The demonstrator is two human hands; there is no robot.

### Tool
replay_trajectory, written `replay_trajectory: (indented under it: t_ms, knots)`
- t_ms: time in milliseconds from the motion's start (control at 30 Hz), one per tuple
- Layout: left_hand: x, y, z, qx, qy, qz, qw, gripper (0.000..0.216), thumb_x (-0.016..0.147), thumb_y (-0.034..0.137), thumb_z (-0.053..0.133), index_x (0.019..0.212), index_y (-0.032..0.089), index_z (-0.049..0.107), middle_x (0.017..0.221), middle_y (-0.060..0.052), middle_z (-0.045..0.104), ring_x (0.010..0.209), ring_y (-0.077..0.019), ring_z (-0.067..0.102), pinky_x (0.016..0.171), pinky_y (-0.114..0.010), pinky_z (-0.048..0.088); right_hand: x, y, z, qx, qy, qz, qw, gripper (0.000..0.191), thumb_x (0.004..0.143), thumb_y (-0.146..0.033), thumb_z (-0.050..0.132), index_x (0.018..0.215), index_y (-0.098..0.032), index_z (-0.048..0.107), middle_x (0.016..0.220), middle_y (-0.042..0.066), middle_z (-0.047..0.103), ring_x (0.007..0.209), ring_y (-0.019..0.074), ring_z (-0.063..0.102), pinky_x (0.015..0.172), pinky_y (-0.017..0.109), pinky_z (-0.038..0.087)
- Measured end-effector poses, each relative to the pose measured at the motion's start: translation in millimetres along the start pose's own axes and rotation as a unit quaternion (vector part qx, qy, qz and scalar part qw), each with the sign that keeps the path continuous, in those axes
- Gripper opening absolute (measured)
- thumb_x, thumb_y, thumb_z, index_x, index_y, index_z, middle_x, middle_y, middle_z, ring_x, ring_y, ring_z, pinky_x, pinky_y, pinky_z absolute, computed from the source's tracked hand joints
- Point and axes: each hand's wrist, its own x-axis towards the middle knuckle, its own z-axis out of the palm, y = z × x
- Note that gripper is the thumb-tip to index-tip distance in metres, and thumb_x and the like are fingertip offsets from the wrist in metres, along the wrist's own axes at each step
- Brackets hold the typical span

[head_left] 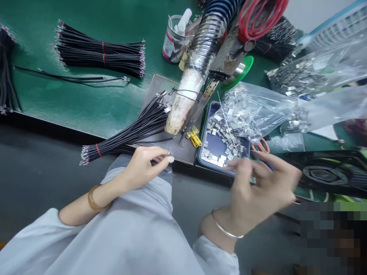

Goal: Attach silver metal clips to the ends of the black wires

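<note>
My left hand [145, 164] pinches the metal-tipped end of a thin black wire [160, 157] at the front edge of a grey metal plate [156, 89]. A tied bundle of black wires [129, 133] lies across that plate, just beyond the hand. My right hand [262, 191] is blurred, fingers spread, hovering at the near edge of a blue tray [218, 147] that holds several small metal clips [222, 133]. Whether it holds a clip I cannot tell.
A foil-wrapped tool [197, 57] and soldering-type arm hang over the plate. Clear bags of metal clips [255, 109] lie to the right. Another wire bundle [100, 55] rests on the green mat [71, 99] at the back left, and a small jar [174, 38] behind.
</note>
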Motion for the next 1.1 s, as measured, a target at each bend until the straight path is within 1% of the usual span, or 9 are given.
replay_trajectory:
  t_ms: [133, 233, 300, 500, 600, 733, 900, 1033, 1100]
  knots:
    - [17.7, -7.1, -4.9, 0.149, 0.043, 0.080, 0.985, 0.021, 0.100, 0.019, 0.058, 0.088, 0.016, 0.075, 0.088, -0.008, 0.076, 0.080, -0.0197, 0.068, 0.079, -0.032, 0.056, 31.5, 30.7, 9.9, -0.145, -0.032, -0.027, 0.989, 0.021, 0.091, -0.039, 0.067, 0.078, -0.025, 0.058, 0.064, -0.001, 0.065, 0.056, 0.0174, 0.062, 0.056, 0.030, 0.047]
    - [32.2, -11.2, -2.5, 0.302, -0.021, 0.087, 0.949, 0.019, 0.096, 0.011, 0.056, 0.091, 0.015, 0.074, 0.098, -0.013, 0.073, 0.090, -0.0265, 0.064, 0.082, -0.039, 0.055, 56.3, 59.3, 22.0, -0.175, -0.059, -0.034, 0.982, 0.019, 0.086, -0.032, 0.065, 0.072, -0.026, 0.054, 0.066, 0.000, 0.061, 0.061, 0.0186, 0.059, 0.059, 0.032, 0.041]
    - [36.5, -12.2, -0.7, 0.320, -0.048, 0.081, 0.943, 0.020, 0.094, 0.007, 0.054, 0.095, 0.015, 0.073, 0.099, -0.014, 0.072, 0.092, -0.0272, 0.063, 0.083, -0.039, 0.054, 68.3, 69.6, 26.7, -0.180, -0.098, -0.011, 0.979, 0.021, 0.082, -0.027, 0.068, 0.068, -0.026, 0.051, 0.065, -0.001, 0.058, 0.062, 0.0188, 0.055, 0.061, 0.033, 0.039]
    - [23.6, -5.4, -12.4, 0.093, -0.099, 0.063, 0.989, 0.008, 0.091, 0.013, 0.063, 0.088, 0.015, 0.070, 0.074, -0.002, 0.068, 0.069, -0.0162, 0.059, 0.067, -0.026, 0.047, 68.2, 56.3, 31.7, -0.142, -0.184, 0.040, 0.972, 0.020, 0.070, -0.016, 0.068, 0.065, -0.025, 0.052, 0.067, -0.002, 0.059, 0.066, 0.0186, 0.055, 0.066, 0.033, 0.041]
    - [16.8, -1.0, -18.5, -0.040, -0.148, 0.008, 0.988, 0.010, 0.090, 0.015, 0.062, 0.085, 0.015, 0.071, 0.066, 0.002, 0.065, 0.056, -0.0096, 0.051, 0.057, -0.021, 0.040, 54.7, 38.3, 32.8, -0.142, -0.134, 0.034, 0.980, 0.021, 0.072, -0.015, 0.065, 0.066, -0.026, 0.048, 0.071, 0.000, 0.060, 0.068, 0.0188, 0.056, 0.067, 0.034, 0.043]
    - [17.2, -1.2, -16.7, -0.161, -0.144, -0.076, 0.973, 0.014, 0.089, 0.023, 0.061, 0.083, 0.014, 0.070, 0.057, 0.003, 0.061, 0.050, -0.0087, 0.052, 0.055, -0.021, 0.042, 32.1, 7.6, 28.0, -0.039, -0.053, 0.043, 0.997, 0.016, 0.076, -0.018, 0.061, 0.068, -0.026, 0.050, 0.076, 0.002, 0.065, 0.073, 0.0186, 0.062, 0.061, 0.030, 0.048]
    - [24.9, -4.9, -13.4, -0.206, -0.073, -0.130, 0.967, 0.019, 0.077, 0.033, 0.078, 0.080, 0.015, 0.071, 0.064, 0.001, 0.068, 0.057, -0.0098, 0.060, 0.059, -0.020, 0.050, -2.2, -37.8, 32.8, 0.155, -0.086, 0.084, 0.981, 0.016, 0.082, -0.020, 0.068, 0.071, -0.023, 0.057, 0.078, -0.001, 0.072, 0.061, 0.0123, 0.065, 0.054, 0.023, 0.053]
    - [26.2, -3.7, -14.7, -0.194, -0.045, -0.122, 0.972, 0.024, 0.078, 0.038, 0.080, 0.076, 0.015, 0.073, 0.064, -0.001, 0.071, 0.056, -0.0113, 0.063, 0.059, -0.021, 0.053, -21.2, -56.6, 52.1, 0.177, 0.017, 0.059, 0.982, 0.014, 0.089, -0.021, 0.071, 0.076, -0.023, 0.067, 0.087, 0.002, 0.076, 0.081, 0.0157, 0.074, 0.071, 0.026, 0.063]
    - [25.6, -1.9, -15.5, -0.176, -0.053, -0.103, 0.978, 0.023, 0.084, 0.036, 0.077, 0.074, 0.015, 0.074, 0.062, -0.002, 0.072, 0.053, -0.0119, 0.063, 0.058, -0.023, 0.052, -26.2, -56.8, 61.0, 0.212, 0.017, 0.072, 0.974, 0.014, 0.091, -0.021, 0.071, 0.077, -0.023, 0.071, 0.091, 0.004, 0.077, 0.085, 0.0162, 0.075, 0.072, 0.026, 0.064]
